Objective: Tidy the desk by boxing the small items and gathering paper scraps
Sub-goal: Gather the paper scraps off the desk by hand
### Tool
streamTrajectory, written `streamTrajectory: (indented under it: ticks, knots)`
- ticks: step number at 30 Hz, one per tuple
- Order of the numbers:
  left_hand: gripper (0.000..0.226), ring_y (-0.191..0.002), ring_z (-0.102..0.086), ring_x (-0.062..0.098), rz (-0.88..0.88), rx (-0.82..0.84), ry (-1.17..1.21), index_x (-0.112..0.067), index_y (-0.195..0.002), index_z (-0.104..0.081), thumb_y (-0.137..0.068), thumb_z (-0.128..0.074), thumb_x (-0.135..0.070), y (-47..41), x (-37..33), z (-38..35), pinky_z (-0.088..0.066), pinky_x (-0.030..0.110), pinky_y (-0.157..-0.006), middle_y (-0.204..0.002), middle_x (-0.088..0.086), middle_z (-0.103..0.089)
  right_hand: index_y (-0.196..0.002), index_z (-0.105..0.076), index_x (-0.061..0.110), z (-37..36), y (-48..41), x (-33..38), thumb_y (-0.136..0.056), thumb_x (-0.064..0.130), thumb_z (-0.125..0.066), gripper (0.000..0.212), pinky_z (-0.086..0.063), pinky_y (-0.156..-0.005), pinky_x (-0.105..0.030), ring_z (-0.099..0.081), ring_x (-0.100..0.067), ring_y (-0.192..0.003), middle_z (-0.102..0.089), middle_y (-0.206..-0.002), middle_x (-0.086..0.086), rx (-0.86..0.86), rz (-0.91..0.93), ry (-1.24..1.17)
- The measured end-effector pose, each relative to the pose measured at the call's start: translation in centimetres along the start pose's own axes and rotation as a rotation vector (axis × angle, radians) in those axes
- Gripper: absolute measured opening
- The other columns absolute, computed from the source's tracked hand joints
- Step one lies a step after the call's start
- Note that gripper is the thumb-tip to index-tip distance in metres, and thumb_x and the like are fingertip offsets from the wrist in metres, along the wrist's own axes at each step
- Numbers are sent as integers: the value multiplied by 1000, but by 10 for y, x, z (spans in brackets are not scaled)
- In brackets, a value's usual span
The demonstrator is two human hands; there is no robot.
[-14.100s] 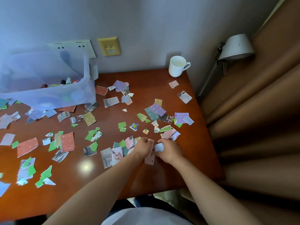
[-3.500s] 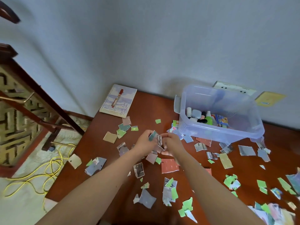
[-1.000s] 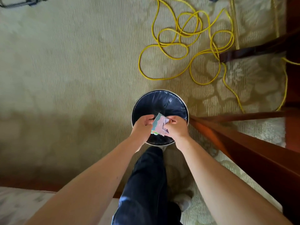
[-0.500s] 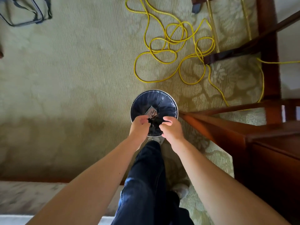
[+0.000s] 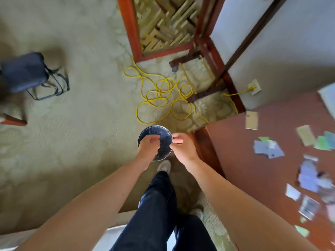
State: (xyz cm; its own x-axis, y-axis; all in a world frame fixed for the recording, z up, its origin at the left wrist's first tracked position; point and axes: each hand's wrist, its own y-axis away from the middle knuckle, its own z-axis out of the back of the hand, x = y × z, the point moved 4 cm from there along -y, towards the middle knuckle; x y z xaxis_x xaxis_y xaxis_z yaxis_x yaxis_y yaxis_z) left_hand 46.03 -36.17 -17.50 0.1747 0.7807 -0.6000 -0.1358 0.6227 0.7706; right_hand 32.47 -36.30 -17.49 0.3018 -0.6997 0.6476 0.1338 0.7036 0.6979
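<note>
Stool: a dark folding stool (image 5: 27, 73) stands on the carpet (image 5: 81, 124), far left of the fingers and well apart from them.
Open floor: bare carpet stretches from the stool to the left hand.
Yellow cable: the cable (image 5: 163, 98) lies in loose loops on the carpet beyond the fingers. Its near loop comes close to the far rim of the bin but stays apart from it.
Bin: a round bin (image 5: 155, 126) with a bright rim and a dark liner stands on the carpet right under the fingers, mouth up. What lies inside is too dark to tell.
Left hand: the left hand (image 5: 147, 147) hovers over the left half of the bin's mouth. Its fingers (image 5: 156, 142) are curled in on themselves with no paper showing.
Right hand: the right hand (image 5: 183, 148) hovers over the bin's right rim. Its fingers (image 5: 176, 141) are curled, thumb tip against forefinger, with nothing visible between them. A narrow gap parts the two hands.
Leg: a leg in dark trousers (image 5: 157, 205) stands below the fingers, and the shoe (image 5: 164, 165) is just short of the bin.
Table: the reddish table (image 5: 244, 160) has its corner and left edge just right of the right hand.
Paper scraps: blurred paper scraps (image 5: 268, 151) in blue, green, tan and white lie scattered flat on the table, well right of the fingers.
</note>
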Motion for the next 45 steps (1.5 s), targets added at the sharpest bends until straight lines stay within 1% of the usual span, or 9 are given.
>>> streamTrajectory:
  ticks: [2, 6, 13, 19, 29, 34, 38, 41, 45]
  knots:
    - [19, -82, -56, 20, -35, 18, -8, -25, -88, -60, -96, -49, -12, 23, -22, -2, -51, 41, -86, -86, 3, -59, -108, -62, 1, 23, 23, 14, -78, -2, -57, 31, -49, -83, -41, -55, -16, -83, -62, -93, -18, -49, 59, -5]
    - [20, -84, -61, 19, -147, 74, -32, -14, -110, -62, -93, -55, -10, 58, -60, -19, -51, 32, -75, -90, 1, -64, -115, -59, 17, 70, 62, 24, -83, 4, -61, 34, -50, -86, -36, -58, -16, -85, -62, -102, -1, -110, 64, -134]
    - [16, -69, -57, 9, -294, 243, -90, -15, -107, -59, -94, -55, -7, 108, -121, -91, -46, 21, -63, -85, 0, -61, -106, -61, 22, 152, 105, 23, -82, 12, -63, 26, -55, -82, -44, -64, -19, -83, -64, -98, -3, -291, 122, -303]
    - [13, -69, -59, 7, -400, 383, -227, -16, -104, -60, -95, -54, -8, 137, -156, -173, -47, 21, -60, -86, -1, -62, -105, -62, 23, 231, 140, 6, -84, 10, -62, 25, -56, -73, -29, -65, -18, -88, -67, -99, -3, -492, 134, -417]
    - [8, -82, -63, 11, -551, 644, -532, -18, -101, -59, -95, -54, -14, 182, -182, -286, -52, 26, -70, -97, 1, -64, -103, -63, 20, 324, 195, -44, -85, 8, -63, 22, -57, -81, -34, -64, -18, -92, -66, -97, -1, -842, 89, -552]
    - [14, -89, -63, 24, -598, 812, -647, -19, -92, -61, -92, -56, -6, 201, -184, -330, -54, 42, -87, -97, 7, -65, -109, -61, 18, 345, 220, -73, -88, 10, -63, 23, -46, -55, -11, -60, -10, -85, -63, -99, 1, -984, 3, -615]
    - [16, -80, -60, 18, -564, 890, -710, -24, -92, -64, -91, -55, -10, 210, -175, -360, -45, 27, -64, -97, 6, -64, -109, -60, 24, 351, 231, -97, -86, 16, -65, 24, -54, -74, -24, -63, -15, -93, -63, -101, 3, -1039, -84, -656]
    - [18, -78, -59, 16, -541, 950, -735, -27, -92, -64, -89, -56, -11, 213, -164, -383, -40, 24, -62, -96, 5, -62, -110, -62, 23, 359, 236, -114, -84, 19, -67, 27, -56, -78, -30, -63, -15, -94, -66, -104, 1, -1059, -130, -679]
    - [18, -96, -64, 16, -571, 955, -753, -32, -94, -62, -89, -55, -16, 226, -156, -409, -52, 32, -84, -100, -2, -65, -113, -62, 19, 380, 236, -127, -84, 19, -66, 29, -51, -69, -21, -61, -11, -94, -65, -106, 1, -1031, -141, -665]
